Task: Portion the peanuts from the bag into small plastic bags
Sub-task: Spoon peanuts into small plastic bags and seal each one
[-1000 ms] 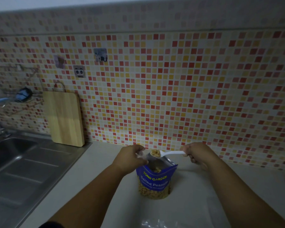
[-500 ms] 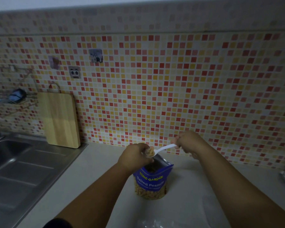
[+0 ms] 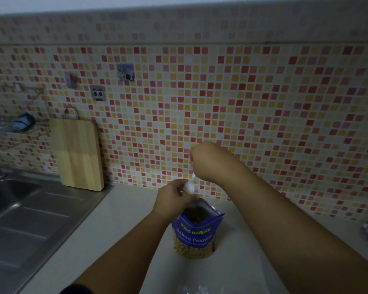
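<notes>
peanut bag (image 3: pixel 197 232) stands open on counter (image 3: pixel 125 219), front-centre. r hand (image 3: pixel 210 162) above it grips white spoon (image 3: pixel 189 186), bowl down, just beside l hand (image 3: pixel 174 196). l fingers curl at bag's mouth, can't tell what they hold. cutting board (image 3: pixel 79 153) leans on tiled wall (image 3: pixel 263 102) by sink (image 3: pixel 13 209), well apart. clear plastic (image 3: pixel 196 289) at btm edge.

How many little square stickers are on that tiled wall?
3. The highest sticker is rightmost; a faded sticker sits left of it; the lowest sticker, with two round eyes, is above the cutting board. Others may lie out of view.
</notes>
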`<action>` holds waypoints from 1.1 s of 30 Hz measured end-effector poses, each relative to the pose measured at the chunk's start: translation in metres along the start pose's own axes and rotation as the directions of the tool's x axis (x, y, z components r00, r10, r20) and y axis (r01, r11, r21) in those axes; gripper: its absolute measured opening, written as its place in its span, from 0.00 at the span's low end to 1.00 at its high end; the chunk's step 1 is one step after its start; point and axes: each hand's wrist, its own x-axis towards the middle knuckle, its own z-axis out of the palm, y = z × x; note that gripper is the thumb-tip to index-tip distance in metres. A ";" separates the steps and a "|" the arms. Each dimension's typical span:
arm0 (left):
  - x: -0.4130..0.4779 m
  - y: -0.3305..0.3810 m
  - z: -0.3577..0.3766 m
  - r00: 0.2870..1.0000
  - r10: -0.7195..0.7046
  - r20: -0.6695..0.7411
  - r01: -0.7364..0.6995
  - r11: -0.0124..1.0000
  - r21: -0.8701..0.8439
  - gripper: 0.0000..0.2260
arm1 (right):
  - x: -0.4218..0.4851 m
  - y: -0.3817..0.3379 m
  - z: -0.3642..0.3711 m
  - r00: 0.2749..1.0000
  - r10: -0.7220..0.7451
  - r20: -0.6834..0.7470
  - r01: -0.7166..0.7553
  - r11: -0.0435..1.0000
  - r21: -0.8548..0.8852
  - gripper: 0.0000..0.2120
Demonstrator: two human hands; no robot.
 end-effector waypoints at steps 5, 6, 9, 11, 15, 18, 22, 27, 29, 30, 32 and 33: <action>0.003 -0.004 -0.004 0.997 -0.030 -0.064 0.023 0.993 -0.117 0.17 | -0.014 0.010 -0.023 0.987 -0.018 -0.157 0.015 1.000 -0.022 0.08; 0.003 -0.005 -0.006 0.997 -0.037 -0.068 0.027 0.990 -0.139 0.17 | -0.014 0.018 -0.022 0.973 0.007 -0.233 -0.006 1.000 0.004 0.07; 0.000 -0.008 -0.010 0.996 -0.063 -0.069 0.047 0.974 -0.222 0.15 | -0.007 0.039 -0.005 0.964 0.211 -0.161 -0.191 0.973 0.132 0.06; -0.001 -0.010 -0.012 0.994 -0.092 -0.067 0.069 0.955 -0.288 0.18 | -0.002 0.042 0.027 0.948 0.316 0.043 -0.318 0.923 0.218 0.07; -0.008 -0.003 -0.012 0.994 -0.100 -0.051 0.072 0.916 -0.395 0.16 | 0.003 0.039 0.090 0.978 0.130 0.163 -0.161 0.967 0.198 0.12; -0.013 0.001 -0.009 0.995 -0.099 -0.032 0.075 0.893 -0.443 0.13 | -0.004 0.038 0.112 0.989 0.071 0.128 -0.106 0.949 0.296 0.13; -0.015 0.002 -0.006 0.992 -0.128 -0.017 0.105 0.880 -0.464 0.13 | -0.021 0.028 0.117 0.980 0.103 -0.168 0.041 0.726 0.686 0.12; -0.019 0.006 -0.005 0.990 -0.130 0.048 0.137 0.854 -0.503 0.17 | -0.030 0.016 0.113 0.965 0.139 -0.220 0.115 0.528 0.841 0.08; -0.021 0.009 -0.006 0.990 -0.110 0.089 0.140 0.839 -0.525 0.19 | -0.034 0.016 0.116 0.958 0.159 -0.238 0.119 0.535 0.836 0.08; -0.022 0.010 -0.007 0.989 -0.104 0.107 0.146 0.828 -0.541 0.20 | -0.036 0.017 0.116 0.955 0.173 -0.243 0.120 0.522 0.845 0.08; -0.023 0.011 -0.009 0.985 -0.115 0.125 0.166 0.804 -0.571 0.18 | -0.038 0.018 0.118 0.946 0.214 -0.242 0.124 0.452 0.883 0.06; -0.024 0.012 -0.010 0.984 -0.125 0.126 0.176 0.788 -0.590 0.15 | -0.039 0.018 0.119 0.943 0.233 -0.237 0.123 0.417 0.900 0.04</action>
